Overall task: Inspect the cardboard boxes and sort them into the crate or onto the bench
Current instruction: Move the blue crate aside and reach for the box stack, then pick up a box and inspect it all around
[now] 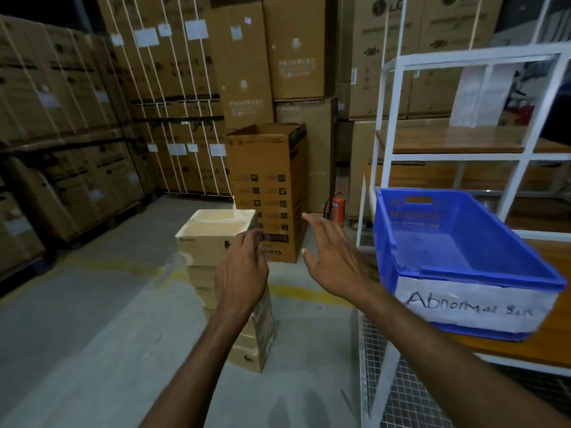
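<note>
A stack of cardboard boxes [216,242] stands on the warehouse floor [92,310]. Our left hand [242,273], fingers loosely bent and holding nothing, nears its top corner. Our right hand [333,261] spreads wide, left of the blue crate [411,211] on the bench [551,342].

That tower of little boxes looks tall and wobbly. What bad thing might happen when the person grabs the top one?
1. The stack of small boxes is tall and narrow, so tugging the top box sideways might topple it.
2. The left hand is by that box but the right hand is off to the side; a one-handed grab may slip.
</note>
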The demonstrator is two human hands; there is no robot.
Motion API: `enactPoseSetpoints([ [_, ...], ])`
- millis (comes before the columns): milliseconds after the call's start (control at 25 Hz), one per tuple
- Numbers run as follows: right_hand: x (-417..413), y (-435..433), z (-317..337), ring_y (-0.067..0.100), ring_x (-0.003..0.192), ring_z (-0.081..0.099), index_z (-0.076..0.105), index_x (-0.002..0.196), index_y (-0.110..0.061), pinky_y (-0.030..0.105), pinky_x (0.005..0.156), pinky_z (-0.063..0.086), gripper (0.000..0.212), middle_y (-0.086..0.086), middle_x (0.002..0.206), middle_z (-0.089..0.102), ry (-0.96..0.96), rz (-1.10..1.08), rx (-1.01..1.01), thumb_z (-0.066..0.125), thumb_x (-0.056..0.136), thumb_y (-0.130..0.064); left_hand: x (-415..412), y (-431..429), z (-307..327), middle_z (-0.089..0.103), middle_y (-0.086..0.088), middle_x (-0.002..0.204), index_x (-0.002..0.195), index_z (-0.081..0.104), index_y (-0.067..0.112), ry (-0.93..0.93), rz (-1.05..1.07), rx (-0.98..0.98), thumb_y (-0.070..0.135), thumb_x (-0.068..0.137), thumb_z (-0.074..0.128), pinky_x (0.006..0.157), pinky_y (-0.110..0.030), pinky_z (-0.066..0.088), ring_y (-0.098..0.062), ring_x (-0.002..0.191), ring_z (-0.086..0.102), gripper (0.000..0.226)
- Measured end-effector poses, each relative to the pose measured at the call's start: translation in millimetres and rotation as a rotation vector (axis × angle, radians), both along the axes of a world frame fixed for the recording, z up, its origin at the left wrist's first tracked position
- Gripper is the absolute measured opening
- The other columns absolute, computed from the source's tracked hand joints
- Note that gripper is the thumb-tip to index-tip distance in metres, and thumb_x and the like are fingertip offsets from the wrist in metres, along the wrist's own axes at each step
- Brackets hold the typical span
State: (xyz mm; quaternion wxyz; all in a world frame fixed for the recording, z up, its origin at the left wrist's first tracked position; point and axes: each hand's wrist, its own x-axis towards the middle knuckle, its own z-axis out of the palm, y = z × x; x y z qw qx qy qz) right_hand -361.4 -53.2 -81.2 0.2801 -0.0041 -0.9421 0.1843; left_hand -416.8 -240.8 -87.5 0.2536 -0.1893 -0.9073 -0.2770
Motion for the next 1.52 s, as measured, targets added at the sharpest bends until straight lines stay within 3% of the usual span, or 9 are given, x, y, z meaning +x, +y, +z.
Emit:
enactPoseSetpoints([
  [480,-262,-37,-62,0.026,0.150,0.026,0.033,0.159,-0.018,0.042,0.120,0.031,0.057,0.005,0.165,0.028,-0.215,0.172,0.104,0.048,0.105,-0.012,-223,-33,-67,0.059,0.000,0.135,0.133,0.060,0.024,-0.271,0.142,0.260,0.034,0.102,0.060,0.073,-0.034,0.044,-0.024,0.114,0.064,0.032],
  [640,-367,-40,-93,0.030,0.148,0.028,0.038,0.157,-0.017,0.045,0.118,0.033,0.053,0.008,0.164,0.032,-0.289,0.159,0.093,0.044,0.105,-0.009,-314,-27,-97,0.050,-0.004,0.135,0.137,0.054,0.022,-0.411,0.150,0.381,0.029,0.102,0.060,0.066,-0.030,0.037,-0.016,0.091,0.061,0.036],
  [720,-415,-41,-110,0.032,0.148,0.030,0.038,0.158,-0.017,0.044,0.118,0.034,0.053,0.009,0.165,0.032,-0.349,0.148,0.045,0.042,0.105,-0.010,-354,-19,-115,0.046,-0.007,0.141,0.141,0.045,0.017,-0.547,0.186,0.532,0.028,0.101,0.062,0.070,-0.032,0.047,-0.013,0.082,0.055,0.044],
  [840,-469,-44,-136,0.034,0.150,0.032,0.035,0.160,-0.020,0.044,0.117,0.035,0.059,0.010,0.167,0.029,-0.477,0.122,-0.057,0.041,0.102,-0.010,-401,-3,-143,0.031,-0.015,0.158,0.152,0.025,0.011,-0.786,0.241,0.741,0.029,0.099,0.067,0.100,-0.047,0.053,-0.034,0.107,0.056,0.071],
  [1000,-500,-44,-170,0.035,0.150,0.034,0.035,0.160,-0.021,0.042,0.116,0.038,0.061,0.011,0.170,0.021,-0.566,0.116,-0.113,0.043,0.100,-0.010,-435,19,-169,0.009,-0.013,0.174,0.166,-0.007,0.011,-0.931,0.274,0.875,0.033,0.102,0.064,0.117,-0.051,0.041,-0.043,0.148,0.039,0.098],
  [1120,-506,-41,-187,0.037,0.142,0.044,0.041,0.157,-0.017,0.041,0.111,0.044,0.052,0.011,0.170,0.020,-0.543,0.146,-0.141,0.044,0.105,-0.013,-454,27,-187,0.012,-0.011,0.175,0.165,-0.014,0.015,-0.940,0.305,0.918,0.041,0.104,0.058,0.118,-0.055,0.040,-0.044,0.150,0.036,0.098],
  [1240,-514,-36,-199,0.031,0.140,0.045,0.049,0.150,-0.022,0.043,0.105,0.047,0.041,0.005,0.163,0.032,-0.449,0.128,-0.178,0.039,0.111,-0.028,-472,31,-204,0.026,-0.016,0.169,0.164,0.000,0.016,-0.939,0.298,0.948,0.056,0.093,0.059,0.113,-0.057,0.045,-0.043,0.142,0.045,0.101],
  [1360,-540,-27,-202,0.028,0.146,0.035,0.055,0.142,-0.023,0.041,0.111,0.042,0.038,0.004,0.163,0.030,-0.426,0.079,-0.178,0.045,0.108,-0.037,-482,39,-207,0.019,-0.016,0.171,0.165,-0.006,0.008,-0.926,0.340,0.938,0.047,0.099,0.063,0.115,-0.052,0.043,-0.044,0.144,0.043,0.103],
  [1520,-588,-15,-192,0.029,0.154,0.016,0.049,0.148,-0.020,0.046,0.121,0.028,0.053,0.009,0.169,0.016,-0.478,0.075,-0.018,0.053,0.103,-0.047,-489,45,-221,0.005,-0.014,0.175,0.165,-0.015,0.009,-0.925,0.373,0.932,0.037,0.104,0.058,0.118,-0.049,0.039,-0.043,0.148,0.037,0.099],
])
